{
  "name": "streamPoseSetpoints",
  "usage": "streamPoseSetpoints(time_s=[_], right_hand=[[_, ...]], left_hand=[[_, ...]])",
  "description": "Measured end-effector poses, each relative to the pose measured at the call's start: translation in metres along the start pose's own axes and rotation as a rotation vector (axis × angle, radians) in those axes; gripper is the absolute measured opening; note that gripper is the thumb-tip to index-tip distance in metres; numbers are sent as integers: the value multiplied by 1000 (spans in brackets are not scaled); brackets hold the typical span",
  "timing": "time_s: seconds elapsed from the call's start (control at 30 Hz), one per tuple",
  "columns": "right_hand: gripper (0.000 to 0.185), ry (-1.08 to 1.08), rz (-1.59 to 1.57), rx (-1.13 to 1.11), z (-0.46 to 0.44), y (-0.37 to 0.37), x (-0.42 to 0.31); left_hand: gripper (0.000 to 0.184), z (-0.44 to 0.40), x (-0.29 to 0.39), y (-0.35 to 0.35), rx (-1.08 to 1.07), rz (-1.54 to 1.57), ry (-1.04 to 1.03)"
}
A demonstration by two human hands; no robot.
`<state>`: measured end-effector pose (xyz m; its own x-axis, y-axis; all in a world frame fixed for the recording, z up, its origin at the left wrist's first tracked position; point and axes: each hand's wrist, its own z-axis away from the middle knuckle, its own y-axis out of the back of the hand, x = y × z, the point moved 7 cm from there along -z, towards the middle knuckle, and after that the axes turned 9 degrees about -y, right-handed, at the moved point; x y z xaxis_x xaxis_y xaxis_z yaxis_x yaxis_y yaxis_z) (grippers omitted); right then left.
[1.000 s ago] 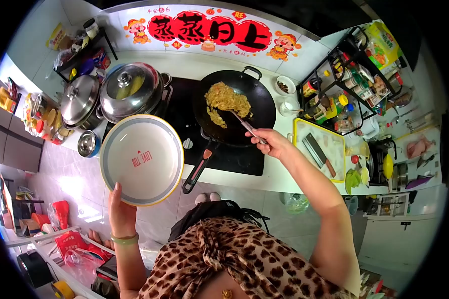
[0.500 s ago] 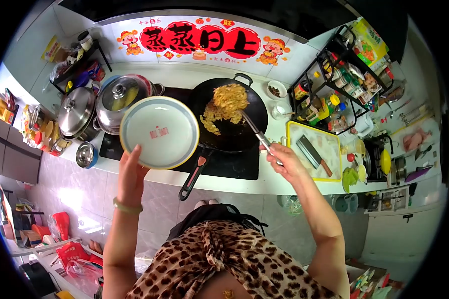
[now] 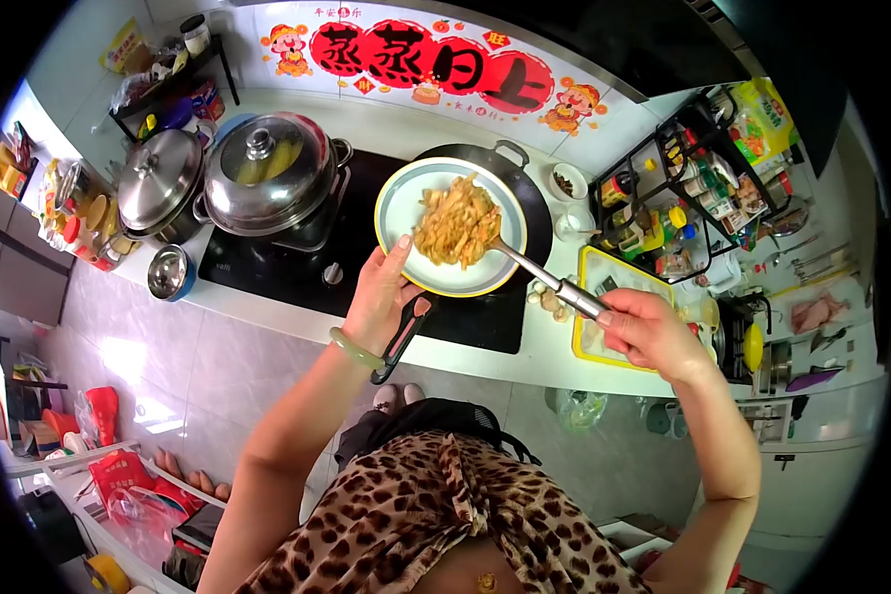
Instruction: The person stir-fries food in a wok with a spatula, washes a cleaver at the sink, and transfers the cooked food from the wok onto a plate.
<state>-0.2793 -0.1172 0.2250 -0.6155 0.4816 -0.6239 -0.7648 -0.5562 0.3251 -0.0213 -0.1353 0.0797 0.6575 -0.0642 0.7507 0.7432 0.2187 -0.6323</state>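
Note:
My left hand (image 3: 378,297) grips the near-left rim of a white plate (image 3: 402,203) with a yellow edge, thumb on top. The plate is held above the black wok (image 3: 537,208), covering most of it. A heap of cooked shredded food (image 3: 455,226), yellow-brown, sits over the plate's middle. My right hand (image 3: 648,332) is closed round the handle of a metal spatula (image 3: 549,280). The spatula's head is hidden at the food's right edge, so how much of the heap rests on it is unclear. The wok's handle (image 3: 402,342) sticks out beneath my left wrist.
On the left of the cooktop (image 3: 366,198) stand a glass-lidded pot (image 3: 267,178) and a steel pot (image 3: 158,183). A small metal bowl (image 3: 171,270) is at the counter's edge. A yellow-edged cutting board (image 3: 589,342) and a spice rack (image 3: 653,188) are at right.
The plate has moved right, from beside the wok to over it. The food has gone from above the wok to over the plate with the spatula. My right hand has shifted right.

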Motion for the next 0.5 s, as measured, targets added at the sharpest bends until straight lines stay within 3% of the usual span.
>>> streamPoseSetpoints(time_s=[0.17, 0.27, 0.43, 0.5], right_hand=[[14, 79, 400, 168, 26, 13, -42], [17, 205, 846, 361, 49, 10, -80], [18, 307, 798, 507, 74, 26, -90], [18, 186, 448, 439, 75, 47, -82]], left_hand=[[38, 3, -4, 2, -103, 106, -24], [39, 1, -8, 7, -113, 128, -19], [41, -4, -13, 15, -151, 185, -5], [42, -4, -12, 12, -186, 185, -5]])
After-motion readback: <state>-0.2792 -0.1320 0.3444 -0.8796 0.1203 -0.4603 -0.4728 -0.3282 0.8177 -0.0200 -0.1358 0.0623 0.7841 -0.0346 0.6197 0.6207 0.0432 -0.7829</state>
